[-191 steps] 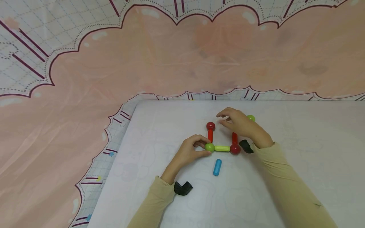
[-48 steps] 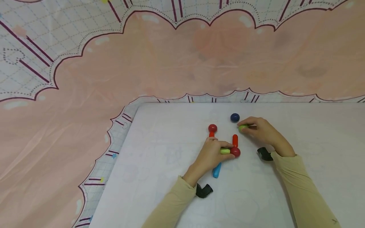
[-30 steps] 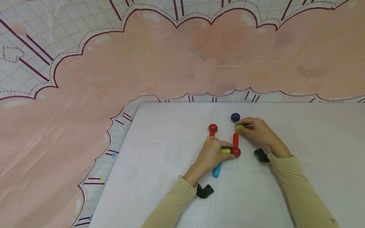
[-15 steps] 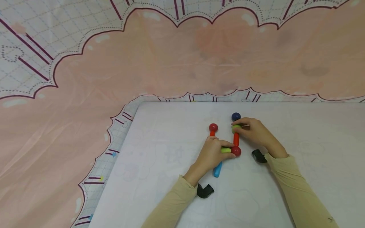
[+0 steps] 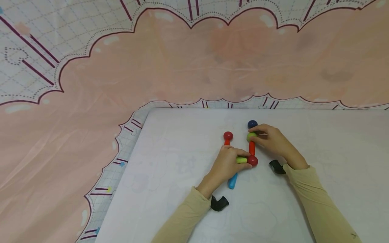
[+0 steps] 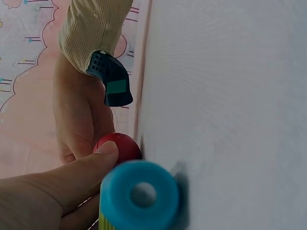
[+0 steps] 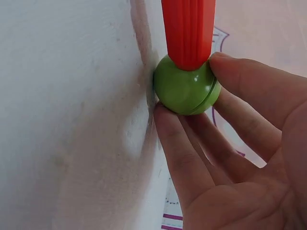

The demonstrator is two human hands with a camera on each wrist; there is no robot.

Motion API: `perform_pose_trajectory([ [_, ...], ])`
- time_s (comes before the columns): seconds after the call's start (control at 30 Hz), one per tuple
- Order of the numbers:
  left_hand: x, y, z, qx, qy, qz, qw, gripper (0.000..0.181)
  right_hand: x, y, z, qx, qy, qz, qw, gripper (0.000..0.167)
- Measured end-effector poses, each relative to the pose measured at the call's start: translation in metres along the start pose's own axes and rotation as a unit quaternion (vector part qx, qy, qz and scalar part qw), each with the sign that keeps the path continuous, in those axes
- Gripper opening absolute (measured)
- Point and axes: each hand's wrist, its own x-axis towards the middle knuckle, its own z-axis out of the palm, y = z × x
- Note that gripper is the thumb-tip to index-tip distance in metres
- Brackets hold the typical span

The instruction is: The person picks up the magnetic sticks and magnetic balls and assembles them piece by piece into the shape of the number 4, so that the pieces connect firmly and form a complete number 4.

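My left hand [image 5: 223, 167] pinches the near red ball [image 5: 253, 161] between thumb and fingers, and a yellow-green rod [image 5: 241, 160] runs from that ball under the palm. From the same ball a red rod [image 5: 252, 148] points away. At its far end my right hand [image 5: 275, 141] holds a green ball [image 7: 184, 88] by thumb and fingertips; the right wrist view shows the rod's tip meeting the ball. Farther left, another red ball [image 5: 228, 136] tops a second red rod [image 5: 227, 142], partly covered by my left hand. A blue rod [image 5: 232, 181] sticks out below that hand, its holed end [image 6: 144, 196] showing.
A navy ball [image 5: 252, 124] lies just beyond the green one, close to my right fingertips. Everything rests on a white tabletop [image 5: 170, 175], whose far edge runs behind the navy ball. A black wrist device [image 5: 219, 203] sits by my left cuff, another [image 5: 277, 167] by the right.
My left hand has shifted right from a green ball at the left corner to the near red ball. My right hand has brought its green ball leftward onto the red rod's far end.
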Motion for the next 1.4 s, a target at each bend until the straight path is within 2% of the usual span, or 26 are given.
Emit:
perform_pose_trajectory([
  [0.3,0.000,0.000,-0.002,-0.012,-0.004,0.005,0.9999,0.033,0.001,0.000,0.003,0.001,0.004,-0.003,1.0000,0.031],
  [0.53,-0.001,-0.002,-0.006,-0.084,-0.014,-0.003,0.9964,0.029,0.000,-0.002,0.003,0.002,0.005,0.002,1.0000,0.031],
  [0.7,-0.002,-0.003,-0.011,-0.112,-0.025,-0.015,0.9933,0.028,-0.001,-0.005,0.001,0.002,0.009,0.004,1.0000,0.032],
  [1.03,-0.004,-0.005,-0.017,-0.121,-0.029,-0.021,0.9920,0.028,-0.002,-0.018,-0.003,-0.020,0.020,-0.032,0.9991,0.032],
  [1.23,-0.005,-0.005,-0.019,-0.126,-0.024,-0.025,0.9915,0.026,-0.007,-0.027,-0.009,-0.027,0.022,-0.023,0.9991,0.031],
  [1.4,-0.006,-0.004,-0.020,-0.116,-0.016,-0.014,0.9931,0.025,-0.018,-0.031,-0.008,-0.035,0.021,-0.027,0.9988,0.029],
])
